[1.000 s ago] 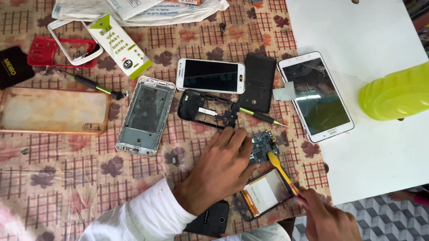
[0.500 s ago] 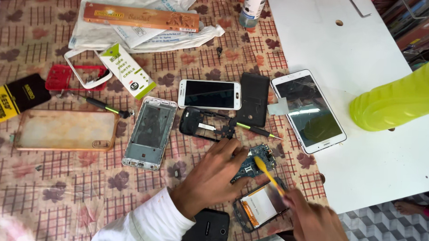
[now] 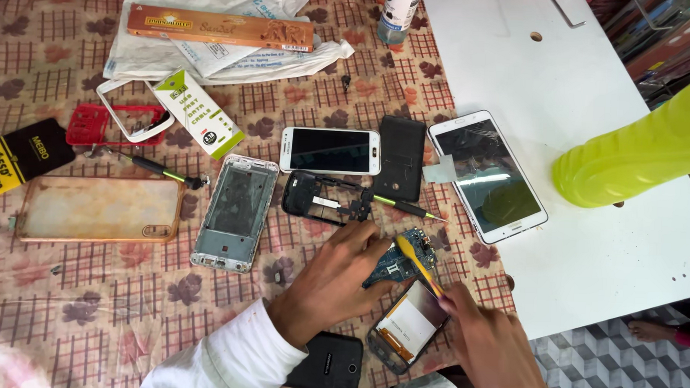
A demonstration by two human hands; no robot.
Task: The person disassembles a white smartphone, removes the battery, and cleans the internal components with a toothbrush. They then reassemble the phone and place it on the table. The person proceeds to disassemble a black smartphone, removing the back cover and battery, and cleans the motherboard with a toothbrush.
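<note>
My left hand (image 3: pixel 333 281), in a white sleeve, presses down on a blue phone circuit board (image 3: pixel 398 262) on the patterned cloth. My right hand (image 3: pixel 493 341) grips a yellow pry tool (image 3: pixel 417 263) whose tip rests on that board. Just below the board lies a small phone display panel (image 3: pixel 409 324) with a pale back. A black phone frame (image 3: pixel 322 199) and a thin screwdriver (image 3: pixel 402 206) lie just above my left hand.
Around lie a white smartphone (image 3: pixel 330 151), a black back cover (image 3: pixel 402 157), a large white phone (image 3: pixel 487 174), a silver mid frame (image 3: pixel 235 211), a clear case (image 3: pixel 100 210), a black phone (image 3: pixel 327 363), a green bottle (image 3: pixel 637 154) and a white table (image 3: pixel 593 88).
The view has shifted so the table things sit lower in the frame. My right hand has brought the yellow tool up from the display panel onto the circuit board.
</note>
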